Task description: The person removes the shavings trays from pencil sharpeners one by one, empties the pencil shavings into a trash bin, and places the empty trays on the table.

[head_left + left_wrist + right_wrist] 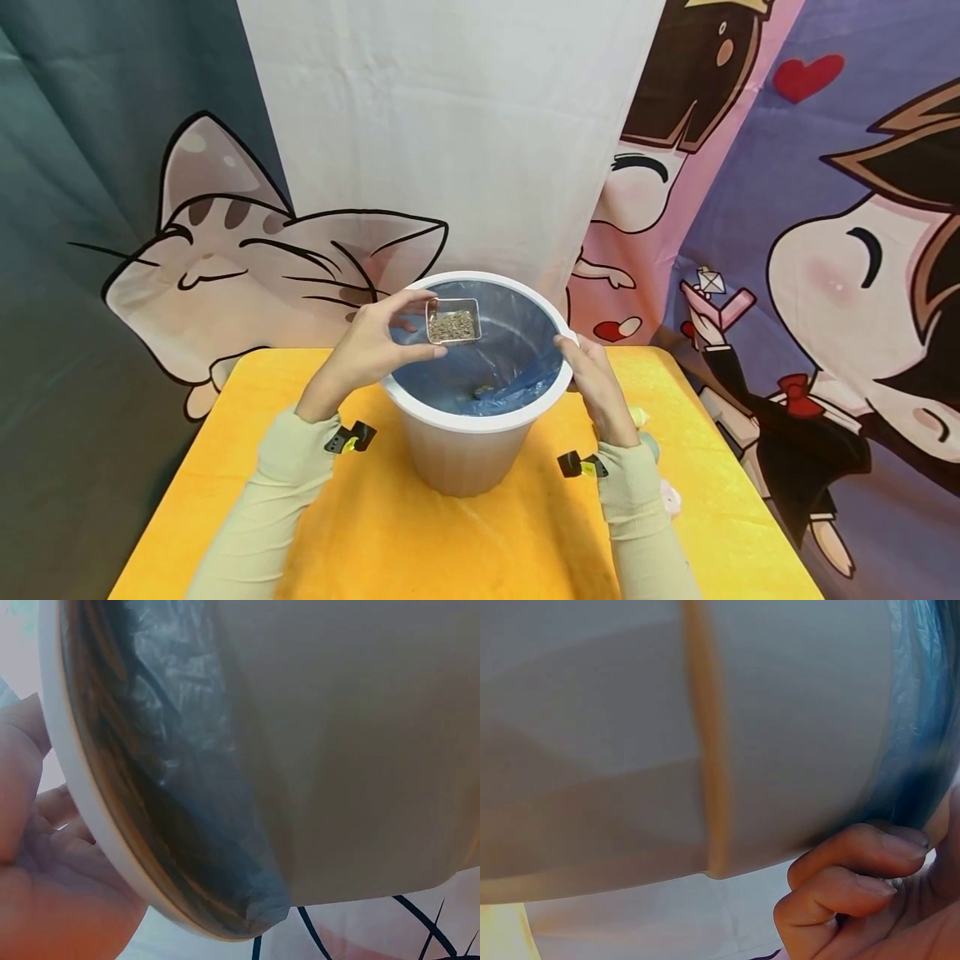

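Observation:
A white bin [465, 454] lined with a blue plastic bag [517, 317] stands on the yellow table. Over the left part of its opening, my left hand [371, 342] holds a small clear square box [453, 321] between thumb and fingers. Dry, brownish-green bits [452, 327] cover the bottom of this box. On the far side, my right hand [596, 379] grips the bin's rim, thumb on top. Curled fingers [855, 859] show under that rim in the right wrist view. Inside the bag lies a small dark clump [483, 390], too small to identify.
The yellow tabletop [360, 517] extends around the bin. Partly hidden behind the right forearm are a pale yellow item [638, 416], a greenish one [651, 447] and a pink one [671, 497]. A cartoon-printed curtain [450, 125] hangs behind the table.

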A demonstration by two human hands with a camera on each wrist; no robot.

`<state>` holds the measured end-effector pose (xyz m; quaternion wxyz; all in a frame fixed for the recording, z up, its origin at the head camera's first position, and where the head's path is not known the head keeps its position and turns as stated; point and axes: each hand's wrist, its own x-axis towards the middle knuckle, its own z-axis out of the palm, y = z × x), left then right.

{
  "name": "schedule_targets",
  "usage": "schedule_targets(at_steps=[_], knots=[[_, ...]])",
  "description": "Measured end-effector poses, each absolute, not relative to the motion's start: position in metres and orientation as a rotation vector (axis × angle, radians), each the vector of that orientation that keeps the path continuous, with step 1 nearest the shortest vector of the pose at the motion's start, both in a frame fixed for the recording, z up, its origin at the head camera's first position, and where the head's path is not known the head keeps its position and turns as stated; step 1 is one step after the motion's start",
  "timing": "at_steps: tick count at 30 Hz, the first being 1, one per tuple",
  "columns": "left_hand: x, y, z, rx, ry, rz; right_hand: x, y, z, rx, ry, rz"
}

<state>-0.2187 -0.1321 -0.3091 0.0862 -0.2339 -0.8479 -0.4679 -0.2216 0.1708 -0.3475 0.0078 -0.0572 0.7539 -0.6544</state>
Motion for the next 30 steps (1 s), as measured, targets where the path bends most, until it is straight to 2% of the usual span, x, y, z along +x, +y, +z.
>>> schedule_targets(at_steps=[30], knots=[[-0.2144, -0.1216, -0.3132, -0.801, -2.410, -1.394, -0.2195, 0.1700, -0.3469, -0.153, 2.383, -2.026]])
